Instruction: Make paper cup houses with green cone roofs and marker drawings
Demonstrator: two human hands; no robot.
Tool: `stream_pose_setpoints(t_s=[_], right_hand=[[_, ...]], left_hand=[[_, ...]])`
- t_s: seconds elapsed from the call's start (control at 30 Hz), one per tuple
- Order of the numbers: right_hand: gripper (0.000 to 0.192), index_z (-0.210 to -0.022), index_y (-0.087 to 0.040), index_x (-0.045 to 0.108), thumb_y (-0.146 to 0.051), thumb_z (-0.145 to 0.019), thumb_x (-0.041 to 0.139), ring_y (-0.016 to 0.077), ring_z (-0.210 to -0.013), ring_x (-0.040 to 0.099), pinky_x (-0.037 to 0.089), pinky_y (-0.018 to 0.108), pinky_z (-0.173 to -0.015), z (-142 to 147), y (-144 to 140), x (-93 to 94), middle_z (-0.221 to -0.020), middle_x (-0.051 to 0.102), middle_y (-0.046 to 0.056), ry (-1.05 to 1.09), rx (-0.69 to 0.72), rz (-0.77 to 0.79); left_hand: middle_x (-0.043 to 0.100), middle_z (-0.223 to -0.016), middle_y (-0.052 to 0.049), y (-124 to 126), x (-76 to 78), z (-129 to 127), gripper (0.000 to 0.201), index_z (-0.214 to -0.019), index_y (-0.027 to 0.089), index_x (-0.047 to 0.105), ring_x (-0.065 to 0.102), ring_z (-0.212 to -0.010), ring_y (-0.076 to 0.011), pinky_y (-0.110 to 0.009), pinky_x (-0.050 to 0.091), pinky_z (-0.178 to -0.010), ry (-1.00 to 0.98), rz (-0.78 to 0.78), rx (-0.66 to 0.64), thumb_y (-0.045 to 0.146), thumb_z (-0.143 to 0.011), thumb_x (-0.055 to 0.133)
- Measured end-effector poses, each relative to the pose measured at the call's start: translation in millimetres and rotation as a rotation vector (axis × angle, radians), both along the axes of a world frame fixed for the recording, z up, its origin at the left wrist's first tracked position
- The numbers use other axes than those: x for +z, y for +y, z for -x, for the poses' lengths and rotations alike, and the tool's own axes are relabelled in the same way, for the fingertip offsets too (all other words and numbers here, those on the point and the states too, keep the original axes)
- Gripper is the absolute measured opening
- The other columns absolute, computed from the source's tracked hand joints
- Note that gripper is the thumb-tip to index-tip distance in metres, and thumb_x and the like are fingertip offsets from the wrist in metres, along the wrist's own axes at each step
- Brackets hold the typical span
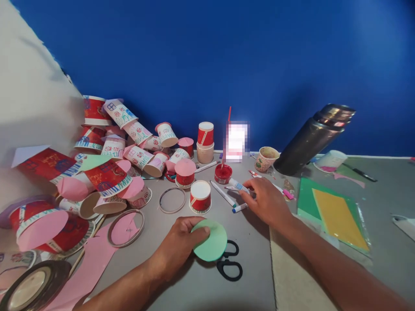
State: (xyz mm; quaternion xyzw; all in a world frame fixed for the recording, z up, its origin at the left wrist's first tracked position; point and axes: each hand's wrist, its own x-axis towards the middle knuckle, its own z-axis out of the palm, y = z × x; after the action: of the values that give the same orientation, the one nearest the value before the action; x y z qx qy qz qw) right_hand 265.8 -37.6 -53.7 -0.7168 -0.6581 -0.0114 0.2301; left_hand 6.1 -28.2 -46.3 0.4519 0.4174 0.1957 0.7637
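Observation:
My left hand [184, 242] pinches a light green paper circle [212, 242] between thumb and fingers, above the grey tabletop. Black scissor handles [231, 268] show beside the circle, the blades hidden. Farther right, my right hand [264, 198] has its thumb and forefinger closed around the end of a white glue stick [238, 185] with a blue label. Markers lie around those fingers, among them a white marker [223, 194] and a blue-tipped marker [240, 207]. Between the hands and the wall, a red-and-white paper cup [200, 198] stands upside down.
Decorated paper cups [106, 177] are heaped at the left. Tape rolls [35, 285], a ring [172, 200] and pink paper [97, 255] lie near. At the back stand a red pot [223, 173], a patterned cup [266, 160] and a black flask [311, 140]; coloured sheets [340, 216] lie right.

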Motion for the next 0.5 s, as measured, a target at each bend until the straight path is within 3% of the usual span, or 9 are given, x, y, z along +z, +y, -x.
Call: stream_pose_setpoints(t_s=[0.2,0.37,0.5], right_hand=[[0.024,-0.102,-0.023,0.068,-0.041,-0.090,0.059,0.0156,-0.059,0.054,0.040,0.027,-0.056,18,-14,19.5,-0.073,0.062,-0.002,0.528,0.006,-0.052],[0.025,-0.094,-0.022,0.072,-0.043,-0.090,0.058,0.0140,-0.056,0.045,0.037,0.026,-0.052,24,-22,34.0,-0.067,0.057,-0.002,0.745,0.058,-0.080],[0.028,-0.089,-0.021,0.072,-0.046,-0.088,0.062,0.0126,-0.052,0.041,0.033,0.024,-0.047,32,-29,37.5,-0.060,0.049,-0.004,0.862,0.095,-0.067]], left_hand=[[0.071,-0.071,-0.011,3,-6.4,0,0.041,-0.086,0.008,0.075,0.064,-0.056,-0.0171,-0.028,0.051,-0.055,-0.091,-0.027,0.017,0.049,-0.082,0.075],[0.065,-0.063,-0.006,1,-7.2,0,0.042,-0.076,0.010,0.073,0.059,-0.053,-0.0144,-0.025,0.046,-0.051,-0.100,-0.046,0.037,0.052,-0.079,0.077],[0.068,-0.067,-0.006,0,-5.9,-3,0.041,-0.086,0.011,0.076,0.060,-0.056,-0.0158,-0.026,0.048,-0.052,-0.112,-0.018,0.076,0.050,-0.076,0.081]])
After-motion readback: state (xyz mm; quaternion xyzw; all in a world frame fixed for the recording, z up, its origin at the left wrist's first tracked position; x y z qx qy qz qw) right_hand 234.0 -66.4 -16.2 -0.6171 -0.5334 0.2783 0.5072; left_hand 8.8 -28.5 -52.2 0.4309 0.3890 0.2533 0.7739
